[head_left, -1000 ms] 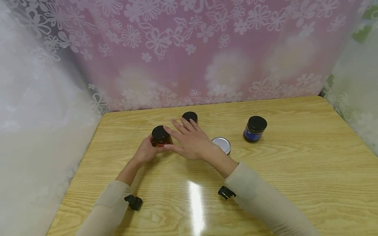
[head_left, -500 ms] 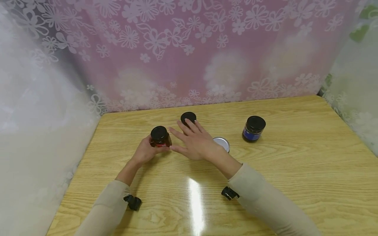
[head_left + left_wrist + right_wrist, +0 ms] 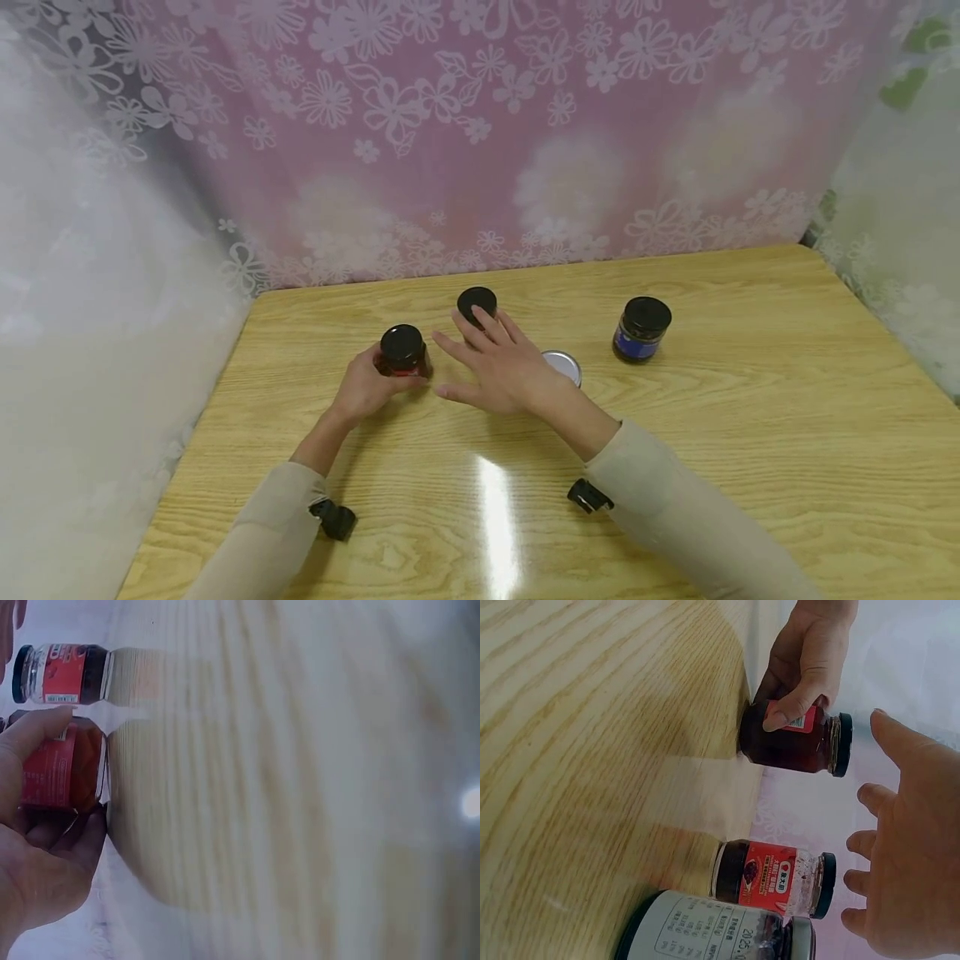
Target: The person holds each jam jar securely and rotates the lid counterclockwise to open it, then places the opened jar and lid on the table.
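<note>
"On the left of the counter, what does the left hand have hold of?"

"A dark jar with a black lid and a red label. It stands upright in that grip, its base down at the counter."

"And the right hand?"

"Just to the right of the gripped jar, apart from it and holding nothing. Its fingertips hover over a red-labelled jar on the far side. A silver-lidded jar is partly hidden behind it, and a blue-labelled jar stands well apart, farther right."

"What about the surroundings?"

"Pale wood grain, with a bright streak of light on the near part. A pink curtain with white flowers hangs beyond the far edge; paler hangings flank both sides."

"How are the arms held?"

"Both reach in from the near side, in beige sleeves. The left thumb wraps the jar's near side. The right arm slants leftward, palm down, fingers spread wide."
</note>
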Demonstrator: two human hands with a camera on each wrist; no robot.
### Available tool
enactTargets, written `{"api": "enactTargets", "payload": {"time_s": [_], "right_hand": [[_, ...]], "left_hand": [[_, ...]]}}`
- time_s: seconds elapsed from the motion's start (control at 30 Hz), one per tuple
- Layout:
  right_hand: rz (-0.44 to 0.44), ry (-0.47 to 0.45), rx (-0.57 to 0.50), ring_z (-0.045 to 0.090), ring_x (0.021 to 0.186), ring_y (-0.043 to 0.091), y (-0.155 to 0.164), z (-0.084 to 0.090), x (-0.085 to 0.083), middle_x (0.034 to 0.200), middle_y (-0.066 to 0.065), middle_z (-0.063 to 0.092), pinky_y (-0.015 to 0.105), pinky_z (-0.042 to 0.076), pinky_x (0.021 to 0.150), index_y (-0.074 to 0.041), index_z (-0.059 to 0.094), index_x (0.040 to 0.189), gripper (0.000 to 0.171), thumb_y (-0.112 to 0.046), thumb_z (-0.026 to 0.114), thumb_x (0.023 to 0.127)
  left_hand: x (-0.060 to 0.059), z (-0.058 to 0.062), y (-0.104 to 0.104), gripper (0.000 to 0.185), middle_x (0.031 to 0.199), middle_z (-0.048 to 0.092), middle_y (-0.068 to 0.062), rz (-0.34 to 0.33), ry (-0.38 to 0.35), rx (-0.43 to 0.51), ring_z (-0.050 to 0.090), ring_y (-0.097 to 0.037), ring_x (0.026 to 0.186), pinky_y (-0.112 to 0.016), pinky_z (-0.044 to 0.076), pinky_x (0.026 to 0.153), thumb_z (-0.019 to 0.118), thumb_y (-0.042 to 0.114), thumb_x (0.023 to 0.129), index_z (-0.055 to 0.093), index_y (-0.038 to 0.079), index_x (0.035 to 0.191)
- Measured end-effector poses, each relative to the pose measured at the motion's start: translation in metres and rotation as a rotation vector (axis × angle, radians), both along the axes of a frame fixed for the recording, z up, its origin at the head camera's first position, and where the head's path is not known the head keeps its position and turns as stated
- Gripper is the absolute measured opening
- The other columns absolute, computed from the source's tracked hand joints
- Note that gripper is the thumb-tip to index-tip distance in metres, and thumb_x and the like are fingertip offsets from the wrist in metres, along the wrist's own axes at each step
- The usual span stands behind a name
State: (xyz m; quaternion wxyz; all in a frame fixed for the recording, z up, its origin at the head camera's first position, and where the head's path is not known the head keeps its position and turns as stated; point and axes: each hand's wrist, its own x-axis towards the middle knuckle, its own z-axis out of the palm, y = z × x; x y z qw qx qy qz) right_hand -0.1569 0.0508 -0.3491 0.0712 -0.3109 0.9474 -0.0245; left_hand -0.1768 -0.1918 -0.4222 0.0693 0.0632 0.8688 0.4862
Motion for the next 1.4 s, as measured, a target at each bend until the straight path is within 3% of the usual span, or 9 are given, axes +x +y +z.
{"api": "enactTargets", "payload": {"time_s": [0.2,0.4,0.9,1.2,1.4], "right_hand": [[-0.021,-0.008,0.001,-0.01,0.143,0.024,0.004,0.002,0.002,0.158,-0.002,-0.007,0.049,-0.002,0.113,-0.039,0.005,0.152,0.071,-0.072,0.022,0.091],[-0.018,0.008,-0.006,-0.009,0.143,0.024,0.007,0.005,0.005,0.158,-0.002,-0.007,0.049,-0.001,0.113,-0.04,0.004,0.152,0.072,-0.073,0.019,0.091],[-0.027,0.034,-0.084,-0.009,0.143,0.023,0.021,0.014,0.013,0.159,0.0,-0.003,0.049,-0.001,0.113,-0.04,0.0,0.151,0.072,-0.074,0.018,0.09],[-0.065,0.026,-0.111,-0.015,0.142,0.02,0.038,0.028,0.016,0.159,0.0,-0.005,0.049,-0.005,0.113,-0.038,-0.001,0.152,0.073,-0.073,0.018,0.091],[-0.067,0.035,-0.138,-0.013,0.143,0.022,0.045,0.034,0.023,0.159,0.001,-0.003,0.049,-0.005,0.112,-0.036,0.002,0.153,0.074,-0.073,0.022,0.091]], "left_hand": [[0.001,-0.001,-0.001,0.064,0.121,0.059,-0.013,0.003,0.021,-0.016,0.055,-0.029,0.112,-0.048,0.042,0.093,0.083,0.023,0.076,0.053,0.006,0.13],[0.003,0.002,-0.003,0.063,0.119,0.06,-0.011,-0.024,0.045,-0.007,0.056,-0.027,0.109,-0.047,0.044,0.091,0.082,0.024,0.076,0.053,0.009,0.13],[0.021,0.016,-0.005,0.055,0.111,0.063,-0.01,-0.025,0.103,0.074,0.059,-0.024,0.106,-0.049,0.045,0.093,0.08,0.022,0.078,0.056,0.01,0.125],[0.03,0.022,0.008,0.049,0.105,0.062,-0.009,0.002,0.188,0.11,0.059,-0.022,0.093,-0.043,0.049,0.08,0.08,0.017,0.077,0.057,0.009,0.12],[0.036,0.029,0.019,0.053,0.108,0.061,-0.01,0.007,0.227,0.174,0.058,-0.022,0.097,-0.044,0.048,0.083,0.08,0.015,0.076,0.056,0.007,0.122]]}}
